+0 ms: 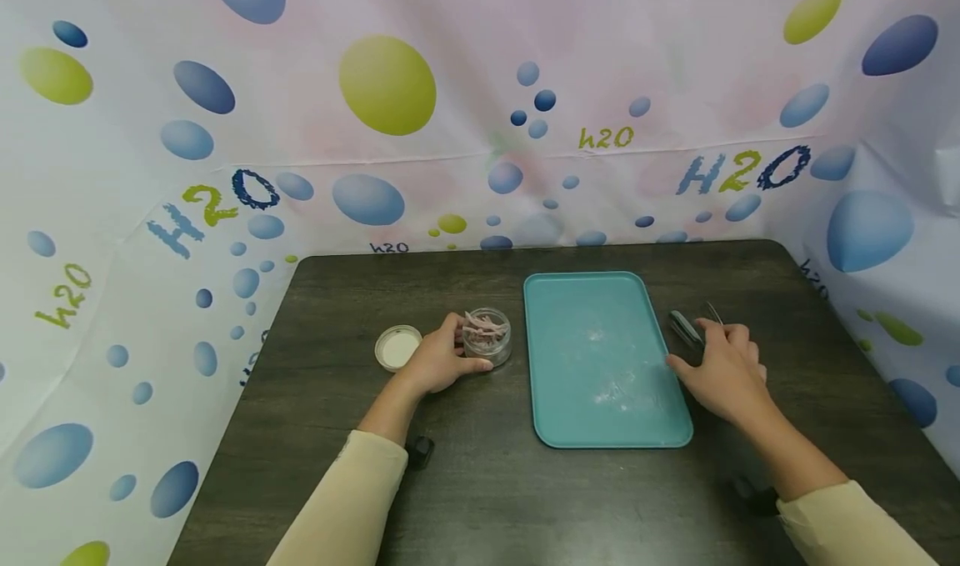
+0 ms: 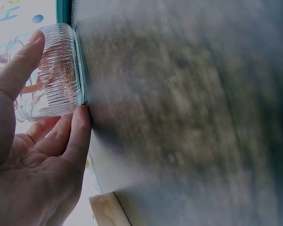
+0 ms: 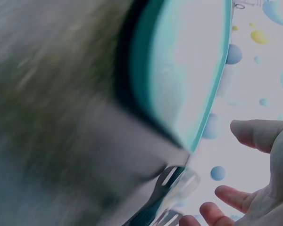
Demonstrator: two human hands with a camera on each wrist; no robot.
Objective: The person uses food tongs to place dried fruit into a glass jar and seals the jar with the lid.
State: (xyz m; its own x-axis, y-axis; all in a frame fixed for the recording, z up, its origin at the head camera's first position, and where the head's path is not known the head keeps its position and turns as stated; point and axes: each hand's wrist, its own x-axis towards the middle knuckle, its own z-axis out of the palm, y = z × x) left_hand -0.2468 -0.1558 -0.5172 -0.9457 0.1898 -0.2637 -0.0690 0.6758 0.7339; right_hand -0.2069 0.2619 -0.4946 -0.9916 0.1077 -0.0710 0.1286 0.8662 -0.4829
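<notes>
My left hand (image 1: 438, 359) holds a small clear glass jar (image 1: 491, 351) standing on the table left of the tray, thumb on one side and fingers on the other. Pinkish, thin strip-like pieces (image 1: 486, 328) fill the jar and poke above its rim. In the left wrist view the ribbed glass jar (image 2: 61, 70) sits between thumb and fingers. My right hand (image 1: 723, 370) hovers by the tray's right edge with fingers loosely spread, nothing held. Beneath its fingers lies a metal utensil with slotted ends, like tongs (image 1: 684, 328); the hand partly hides it in the head view.
A teal rectangular tray (image 1: 592, 408), with whitish smudges on it, lies in the middle of the dark wooden table (image 1: 480, 499). A round cream lid (image 1: 398, 348) lies left of the jar. A patterned sheet (image 1: 450, 166) hangs behind the table.
</notes>
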